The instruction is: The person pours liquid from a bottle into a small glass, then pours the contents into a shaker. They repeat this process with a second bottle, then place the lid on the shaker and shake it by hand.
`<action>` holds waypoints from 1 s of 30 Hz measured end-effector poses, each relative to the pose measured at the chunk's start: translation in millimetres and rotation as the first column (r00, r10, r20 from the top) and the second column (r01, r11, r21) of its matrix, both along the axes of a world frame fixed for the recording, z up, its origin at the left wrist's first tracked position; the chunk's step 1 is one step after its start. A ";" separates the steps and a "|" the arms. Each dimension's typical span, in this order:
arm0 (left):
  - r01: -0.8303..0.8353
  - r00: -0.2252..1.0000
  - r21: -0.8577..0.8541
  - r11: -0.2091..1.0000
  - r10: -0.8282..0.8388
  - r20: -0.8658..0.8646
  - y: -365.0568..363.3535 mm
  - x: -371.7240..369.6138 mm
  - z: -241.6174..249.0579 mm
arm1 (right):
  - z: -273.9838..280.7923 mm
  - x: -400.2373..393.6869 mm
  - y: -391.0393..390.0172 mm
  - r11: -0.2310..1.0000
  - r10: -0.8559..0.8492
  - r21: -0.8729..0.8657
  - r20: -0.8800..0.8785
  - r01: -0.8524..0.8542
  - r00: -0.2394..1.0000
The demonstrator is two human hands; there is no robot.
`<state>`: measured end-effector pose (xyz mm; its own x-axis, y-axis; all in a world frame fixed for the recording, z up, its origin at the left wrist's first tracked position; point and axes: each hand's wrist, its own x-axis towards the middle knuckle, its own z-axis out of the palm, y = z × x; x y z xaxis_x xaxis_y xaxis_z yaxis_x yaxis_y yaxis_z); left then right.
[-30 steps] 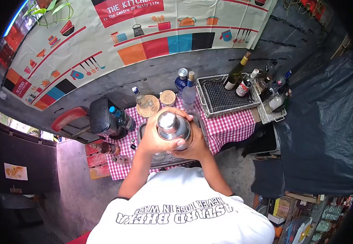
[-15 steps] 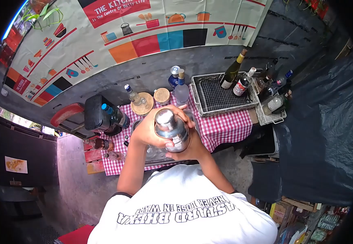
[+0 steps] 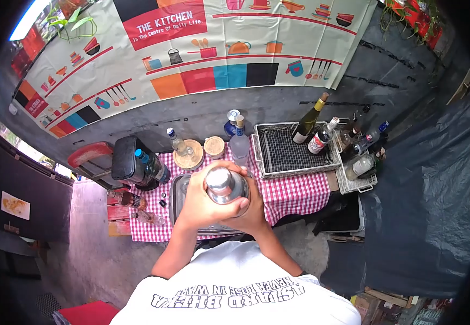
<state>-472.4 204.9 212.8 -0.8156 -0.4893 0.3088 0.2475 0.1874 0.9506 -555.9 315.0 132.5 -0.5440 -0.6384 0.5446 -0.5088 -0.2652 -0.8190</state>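
A silver metal cocktail shaker (image 3: 221, 183) with a domed cap is held up in front of my chest, its cap toward the camera. My left hand (image 3: 198, 201) wraps round its left side, thumb across the front. Around the right side curls my right hand (image 3: 254, 205), its fingers meeting the left ones behind the shaker. Most of the shaker's lower body is hidden by both hands. Below it, partly covered by my hands and forearms, lies a metal tray (image 3: 177, 189) on the checked tablecloth (image 3: 300, 196).
Behind my hands stand a frosted bottle (image 3: 239, 145), a wooden-lidded jar (image 3: 214, 146) and a small bottle on a round wooden board (image 3: 188, 157). To the right, a wire-mesh basket (image 3: 283, 172) holds two bottles. A black container (image 3: 128, 158) and several bottles stand left.
The shaker has moved slightly down and left and is more upright, its cap facing the camera more directly. Both hands stay wrapped round it. The camera view has shifted a little.
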 end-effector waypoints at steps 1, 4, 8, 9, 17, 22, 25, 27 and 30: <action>0.046 0.999 -0.003 0.999 -0.046 0.004 -1.7 2.3 2.6 | 0.3 2.5 -0.1 1.000 0.027 -0.007 0.028 -0.027 0.999; 0.118 0.993 0.079 0.990 -0.117 -0.009 -2.2 7.0 11.6 | 0.9 8.6 2.1 0.993 0.121 -0.009 0.139 -0.121 0.983; 0.248 0.968 0.004 0.969 -0.248 -0.048 -14.7 15.6 12.2 | 1.8 20.4 3.1 0.989 0.150 -0.038 0.110 -0.146 0.983; 0.301 0.949 -0.051 0.952 -0.305 -0.078 -19.6 16.8 11.1 | 1.9 23.5 4.5 0.984 0.179 -0.039 0.132 -0.175 0.975; 0.625 0.745 -0.045 0.779 -0.613 -0.263 -40.5 19.9 -0.9 | 5.5 38.3 9.4 0.953 0.301 -0.041 0.015 -0.300 0.953; 0.679 0.707 -0.020 0.734 -0.662 -0.249 -39.6 9.3 2.6 | 6.4 33.9 10.1 0.926 0.369 0.019 0.156 -0.376 0.916; 0.569 0.817 0.147 0.809 -0.534 -0.220 -32.1 4.4 2.6 | 11.7 20.6 8.2 0.926 0.374 -0.065 0.308 -0.373 0.875; 0.476 0.859 0.181 0.860 -0.412 -0.303 -22.3 -1.0 -0.7 | 13.8 9.9 6.6 0.915 0.386 -0.042 0.384 -0.402 0.839; 0.356 0.898 0.193 0.914 -0.278 -0.340 -26.4 7.1 -18.5 | 5.0 9.2 5.3 0.915 0.371 -0.030 0.452 -0.401 0.811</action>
